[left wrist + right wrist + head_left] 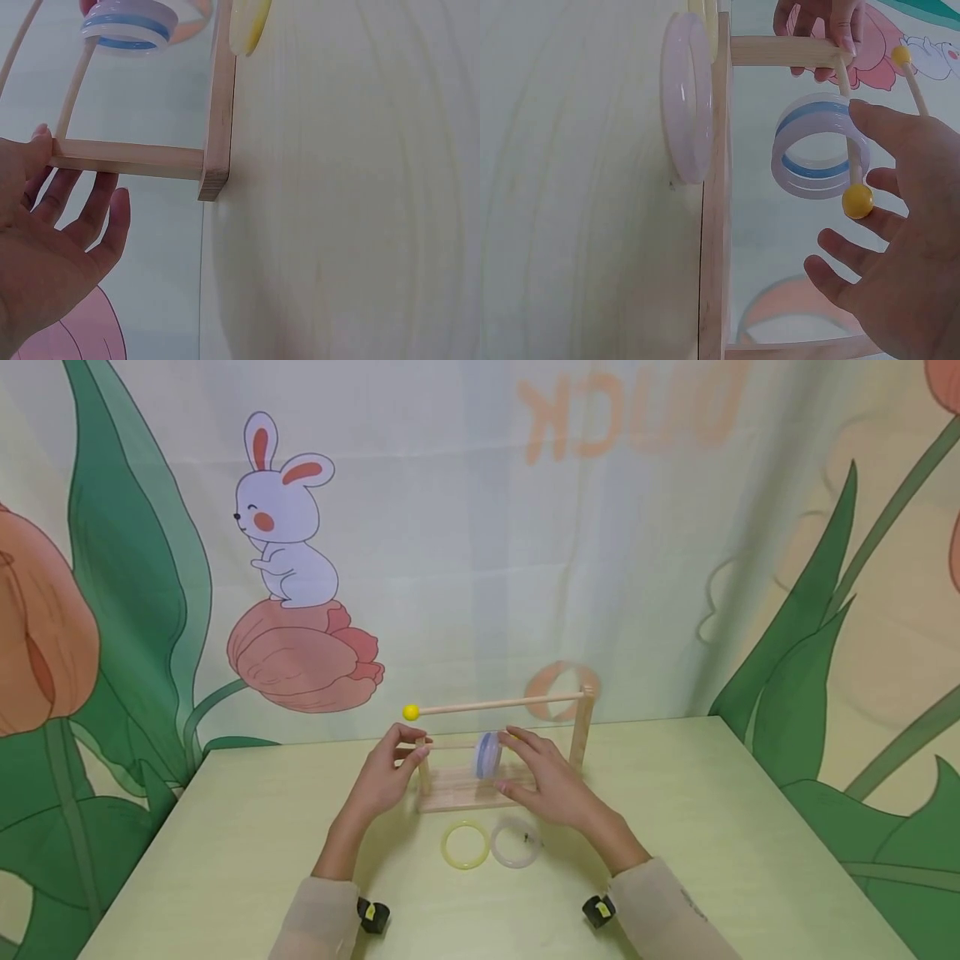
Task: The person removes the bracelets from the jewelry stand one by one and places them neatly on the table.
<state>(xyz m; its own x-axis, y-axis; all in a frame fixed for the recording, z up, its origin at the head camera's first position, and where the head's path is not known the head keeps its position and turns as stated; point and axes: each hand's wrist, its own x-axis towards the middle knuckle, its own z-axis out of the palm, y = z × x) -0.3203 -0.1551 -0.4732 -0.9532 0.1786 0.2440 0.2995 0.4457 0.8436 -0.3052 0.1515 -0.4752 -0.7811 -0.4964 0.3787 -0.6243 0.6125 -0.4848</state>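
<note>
A wooden ring stand (pixel 465 802) sits on the table, a short post at its left and a tall one at its right. My left hand (pixel 386 777) pinches the top of the short post, thumb against fingers, where the lower dowel joins. Several rings (pixel 810 150), pale lilac and white with blue between, hang together on that dowel, near its yellow end ball (pixel 857 201). My right hand (pixel 551 785) is spread beside them, one fingertip right at the ring edge in the right wrist view, its other fingers loosely bent near the ball.
In front of the stand lie a yellow ring (pixel 465 845) and a pale lilac ring (pixel 516 843), side by side. The upper dowel (pixel 498 703) runs left from the tall post to a yellow ball (pixel 411 712). A printed curtain (pixel 450 568) hangs behind the table.
</note>
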